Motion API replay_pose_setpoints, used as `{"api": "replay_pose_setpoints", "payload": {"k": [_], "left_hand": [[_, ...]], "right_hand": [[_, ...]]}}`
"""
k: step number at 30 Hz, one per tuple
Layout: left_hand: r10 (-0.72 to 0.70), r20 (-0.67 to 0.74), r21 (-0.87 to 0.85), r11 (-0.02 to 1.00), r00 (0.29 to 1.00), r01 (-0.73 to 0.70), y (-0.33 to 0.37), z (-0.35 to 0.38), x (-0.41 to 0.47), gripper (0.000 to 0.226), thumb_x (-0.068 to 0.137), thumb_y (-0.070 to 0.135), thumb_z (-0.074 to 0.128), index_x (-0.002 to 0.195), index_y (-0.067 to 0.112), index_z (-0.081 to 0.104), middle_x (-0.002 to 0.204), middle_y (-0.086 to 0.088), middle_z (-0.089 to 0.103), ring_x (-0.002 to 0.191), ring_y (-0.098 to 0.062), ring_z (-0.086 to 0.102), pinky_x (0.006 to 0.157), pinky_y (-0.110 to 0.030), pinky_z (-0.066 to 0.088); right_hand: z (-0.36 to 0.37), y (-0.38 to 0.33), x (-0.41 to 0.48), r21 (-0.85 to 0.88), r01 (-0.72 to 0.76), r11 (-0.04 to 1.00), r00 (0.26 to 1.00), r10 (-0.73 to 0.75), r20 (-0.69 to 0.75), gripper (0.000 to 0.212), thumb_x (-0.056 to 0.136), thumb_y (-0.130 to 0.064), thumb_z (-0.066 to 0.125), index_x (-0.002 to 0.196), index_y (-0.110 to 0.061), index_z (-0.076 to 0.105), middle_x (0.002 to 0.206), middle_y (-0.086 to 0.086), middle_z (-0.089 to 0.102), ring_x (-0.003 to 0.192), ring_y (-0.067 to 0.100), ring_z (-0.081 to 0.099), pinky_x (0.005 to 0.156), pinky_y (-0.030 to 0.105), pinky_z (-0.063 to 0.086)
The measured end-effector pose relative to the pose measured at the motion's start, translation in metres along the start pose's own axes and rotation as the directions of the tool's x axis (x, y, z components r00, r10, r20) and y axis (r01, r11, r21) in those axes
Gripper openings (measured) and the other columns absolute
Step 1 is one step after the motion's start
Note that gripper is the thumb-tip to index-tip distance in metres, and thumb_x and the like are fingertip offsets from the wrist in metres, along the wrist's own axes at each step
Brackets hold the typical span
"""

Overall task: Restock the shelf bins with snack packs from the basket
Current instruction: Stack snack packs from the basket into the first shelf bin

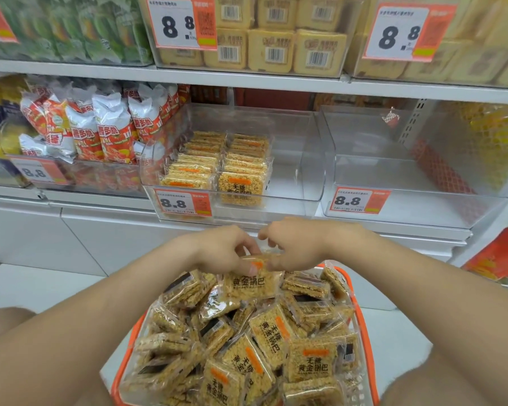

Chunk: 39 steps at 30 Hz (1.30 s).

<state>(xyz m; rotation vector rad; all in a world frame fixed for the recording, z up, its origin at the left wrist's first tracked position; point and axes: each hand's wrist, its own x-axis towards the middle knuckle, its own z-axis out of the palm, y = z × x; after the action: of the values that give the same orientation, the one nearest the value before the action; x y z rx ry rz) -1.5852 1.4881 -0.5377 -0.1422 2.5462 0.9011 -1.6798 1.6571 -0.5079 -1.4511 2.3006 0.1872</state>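
Both hands on one snack pack above the basket, the part-filled bin straight ahead.

From my station I see the left hand [226, 250] curled over the top left edge of a snack pack [251, 284], thumb pressed on its face. The right hand [294, 244] pinches the top right edge. The pack stands upright on the heap in the orange basket [364, 323], below the shelf. I judge it light, a stiff but brittle slab in a slick, crinkly clear wrapper, so I would hold it flat across both faces or by the sealed edge, without squeezing or bending. Up on the shelf the clear bin [291, 203] has stacked packs [217, 168] in two rows on its left side, with bare floor on its right.
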Motion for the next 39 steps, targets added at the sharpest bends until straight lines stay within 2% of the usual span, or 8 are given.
{"api": "replay_pose_setpoints", "payload": {"k": [5, 11, 17, 20, 24, 29, 34, 39], "left_hand": [[0.026, -0.158, -0.210, 0.976, 0.987, -0.059, 0.018, -0.032, -0.034, 0.012, 0.089, 0.031, 0.085, 0.095, 0.021, 0.083, 0.086, 0.003, 0.080, 0.076, -0.006, 0.070, 0.070, -0.028, 0.056], [-0.019, -0.375, -0.401, 0.905, 0.927, -0.143, 0.016, -0.067, -0.060, 0.018, 0.098, 0.023, 0.068, 0.095, 0.022, 0.085, 0.100, 0.001, 0.080, 0.095, -0.012, 0.072, 0.086, -0.039, 0.063], [-0.031, -0.511, -0.336, 0.927, 0.859, -0.165, 0.015, -0.071, -0.059, 0.026, 0.098, 0.014, 0.066, 0.091, 0.030, 0.085, 0.104, 0.009, 0.079, 0.102, -0.003, 0.071, 0.095, -0.037, 0.059], [-0.036, -0.608, -0.361, 0.902, 0.793, -0.236, 0.015, -0.074, -0.057, 0.014, 0.101, 0.028, 0.067, 0.103, 0.032, 0.080, 0.102, 0.009, 0.079, 0.100, -0.011, 0.074, 0.095, -0.042, 0.061], [0.080, -0.732, 0.001, 0.993, 0.677, -0.116, 0.007, -0.079, -0.050, 0.031, 0.108, 0.033, 0.053, 0.134, 0.024, 0.066, 0.126, 0.008, 0.071, 0.117, -0.010, 0.065, 0.105, -0.036, 0.052], [0.076, -0.578, 0.307, 0.943, 0.812, 0.130, -0.011, -0.083, -0.036, 0.050, 0.099, 0.017, 0.052, 0.149, 0.010, 0.051, 0.148, -0.014, 0.056, 0.138, -0.032, 0.050, 0.112, -0.045, 0.045], [0.020, -0.398, 0.414, 0.896, 0.917, 0.161, -0.018, -0.083, -0.029, 0.060, 0.094, 0.011, 0.054, 0.152, 0.008, 0.039, 0.141, -0.012, 0.050, 0.133, -0.033, 0.048, 0.110, -0.046, 0.044], [0.026, -0.357, 0.432, 0.891, 0.934, 0.141, -0.023, -0.086, -0.023, 0.071, 0.096, 0.016, 0.055, 0.161, 0.020, 0.029, 0.150, -0.011, 0.046, 0.136, -0.034, 0.048, 0.111, -0.052, 0.045]], "right_hand": [[-0.014, -0.005, -0.007, 0.161, 0.083, 0.983, 0.991, -0.065, -0.114, 0.022, 0.106, -0.033, 0.054, 0.102, -0.016, 0.067, 0.087, 0.004, 0.072, 0.078, 0.019, 0.065, 0.072, 0.040, 0.054], [-0.029, -0.009, -0.015, 0.368, 0.161, 0.916, 0.939, -0.026, -0.344, 0.028, 0.110, -0.018, 0.043, 0.092, -0.008, 0.062, 0.083, 0.011, 0.068, 0.080, 0.019, 0.066, 0.077, 0.042, 0.054], [-0.033, -0.014, -0.013, 0.385, 0.177, 0.906, 0.888, 0.021, -0.459, 0.028, 0.107, -0.020, 0.044, 0.097, -0.011, 0.068, 0.080, 0.009, 0.070, 0.078, 0.024, 0.065, 0.075, 0.044, 0.054], [-0.039, -0.015, -0.009, 0.360, 0.170, 0.917, 0.770, 0.104, -0.629, 0.030, 0.104, -0.016, 0.042, 0.081, -0.010, 0.061, 0.067, 0.007, 0.062, 0.065, 0.023, 0.058, 0.061, 0.041, 0.044], [-0.046, -0.007, 0.001, 0.327, 0.106, 0.939, 0.557, 0.216, -0.802, 0.025, 0.106, -0.022, 0.038, 0.101, -0.015, 0.062, 0.084, 0.000, 0.062, 0.077, 0.016, 0.058, 0.066, 0.038, 0.045], [-0.040, 0.006, 0.027, 0.268, -0.069, 0.961, 0.630, 0.251, -0.735, 0.030, 0.111, -0.023, 0.036, 0.133, -0.013, 0.055, 0.117, 0.008, 0.052, 0.095, 0.027, 0.057, 0.082, 0.042, 0.048], [-0.040, 0.011, 0.055, 0.262, -0.219, 0.940, 0.737, 0.335, -0.587, 0.016, 0.100, -0.010, 0.051, 0.106, -0.013, 0.065, 0.110, 0.010, 0.047, 0.092, 0.034, 0.058, 0.072, 0.036, 0.042], [-0.050, 0.009, 0.068, 0.348, -0.180, 0.920, 0.718, 0.365, -0.593, 0.018, 0.093, -0.019, 0.069, 0.108, -0.019, 0.080, 0.115, 0.011, 0.070, 0.107, 0.030, 0.066, 0.091, 0.037, 0.056]]}}
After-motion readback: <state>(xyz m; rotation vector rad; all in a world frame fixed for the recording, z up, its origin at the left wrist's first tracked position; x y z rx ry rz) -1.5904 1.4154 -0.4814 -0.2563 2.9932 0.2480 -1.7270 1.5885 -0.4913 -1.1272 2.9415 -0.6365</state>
